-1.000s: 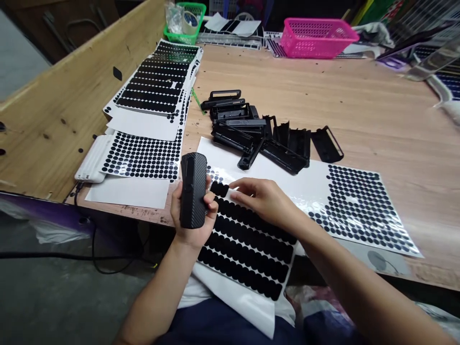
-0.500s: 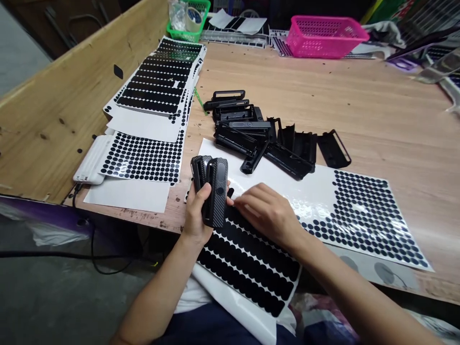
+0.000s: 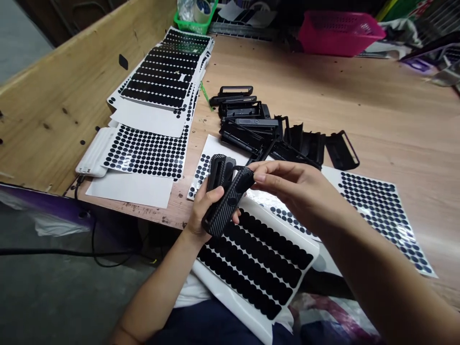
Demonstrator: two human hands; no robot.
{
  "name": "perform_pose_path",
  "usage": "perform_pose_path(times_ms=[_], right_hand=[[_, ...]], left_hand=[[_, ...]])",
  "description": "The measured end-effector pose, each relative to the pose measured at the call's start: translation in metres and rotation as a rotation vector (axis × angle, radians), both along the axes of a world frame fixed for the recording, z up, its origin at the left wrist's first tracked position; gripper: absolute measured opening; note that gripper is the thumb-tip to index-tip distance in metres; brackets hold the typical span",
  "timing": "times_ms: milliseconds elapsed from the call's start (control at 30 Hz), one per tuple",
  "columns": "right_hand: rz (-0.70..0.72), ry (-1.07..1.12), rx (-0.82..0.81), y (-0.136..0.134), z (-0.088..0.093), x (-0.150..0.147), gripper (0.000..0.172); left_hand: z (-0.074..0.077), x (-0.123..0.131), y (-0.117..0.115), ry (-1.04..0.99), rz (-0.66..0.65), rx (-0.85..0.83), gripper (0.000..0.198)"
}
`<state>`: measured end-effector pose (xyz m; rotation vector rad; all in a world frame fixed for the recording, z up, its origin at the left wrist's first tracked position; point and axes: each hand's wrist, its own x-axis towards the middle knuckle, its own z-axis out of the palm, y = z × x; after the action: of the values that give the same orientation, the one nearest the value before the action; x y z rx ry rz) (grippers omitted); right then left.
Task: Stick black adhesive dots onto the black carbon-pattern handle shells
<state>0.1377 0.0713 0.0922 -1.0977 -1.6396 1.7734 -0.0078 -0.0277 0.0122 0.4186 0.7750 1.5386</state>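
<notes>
My left hand (image 3: 201, 213) is closed round two black plastic casings with a carbon-weave pattern. The front casing (image 3: 224, 211) tilts up to the right and has a round recess on its face; the rear casing (image 3: 220, 172) is partly covered by it. At the front casing's upper end, my right hand (image 3: 287, 184) pinches with thumb and forefinger at a small black sticker (image 3: 246, 178), which lies against the casing. The fingertips partly hide it. Below the hands, a sheet of black stickers (image 3: 251, 258) in scalloped rows rests over my lap and the table edge.
Several black casings (image 3: 251, 127) lie heaped beyond my hands. White dot-sticker sheets (image 3: 381, 211) are beneath and to the right. Stacked sticker sheets (image 3: 161, 72) and a white corded device (image 3: 95, 153) sit left by the wooden side board (image 3: 72, 96). Pink (image 3: 339, 36) and green (image 3: 196, 24) baskets stand behind.
My right hand has moved up from beside the sticker sheet to the front casing's upper end. The casings have tilted to the right in my left hand.
</notes>
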Motion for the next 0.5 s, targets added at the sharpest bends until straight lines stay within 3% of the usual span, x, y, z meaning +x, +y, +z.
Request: perform_pose_path(times_ms=[233,500], right_hand=[[0.017,0.004,0.009,0.0016,-0.0013,0.0,0.028],[0.029,-0.064,0.088,0.0005,-0.0001,-0.002,0.032]], left_hand=[[-0.0019,-0.0005,0.0008,-0.03,-0.003,0.016,0.046],[-0.0018,-0.0001,0.0,-0.021,0.001,0.022,0.045]])
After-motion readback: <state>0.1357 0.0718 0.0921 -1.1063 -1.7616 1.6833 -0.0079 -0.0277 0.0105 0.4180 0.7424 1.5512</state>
